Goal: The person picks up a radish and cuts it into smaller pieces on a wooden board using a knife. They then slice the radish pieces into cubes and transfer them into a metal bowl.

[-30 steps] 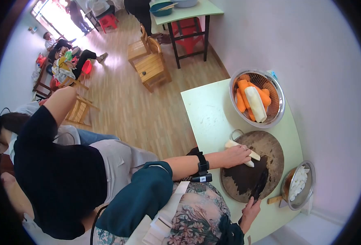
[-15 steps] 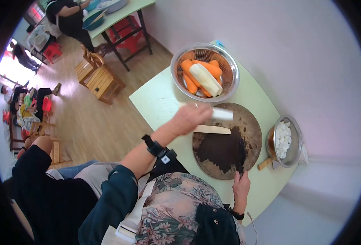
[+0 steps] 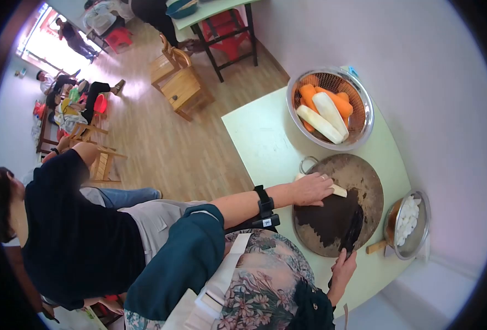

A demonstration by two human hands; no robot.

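Observation:
On the round wooden chopping board (image 3: 371,181) lies a long, pale peeled piece of white radish (image 3: 339,191). My left hand (image 3: 312,190) is closed over this piece from above, so most of it is hidden. My right hand (image 3: 342,269) grips the handle of a dark-bladed knife (image 3: 354,228), whose blade rests over the right part of the board. A large dark wet-looking patch covers the board's middle. Beyond the board stands a metal colander (image 3: 304,130) with several carrots (image 3: 308,94) and two pale radish pieces (image 3: 320,124) on top.
Right of the board, a metal bowl (image 3: 423,242) holds white chunks, with a wooden handle (image 3: 376,247) beside it. A wall borders the table (image 3: 260,132) on the right. At my left stands a person in a dark top (image 3: 84,225); wooden chairs (image 3: 185,88) stand farther off.
My left hand has released one radish piece, which now lies in the colander, and has come down onto the piece on the board. The view has shifted left; my right hand keeps the knife.

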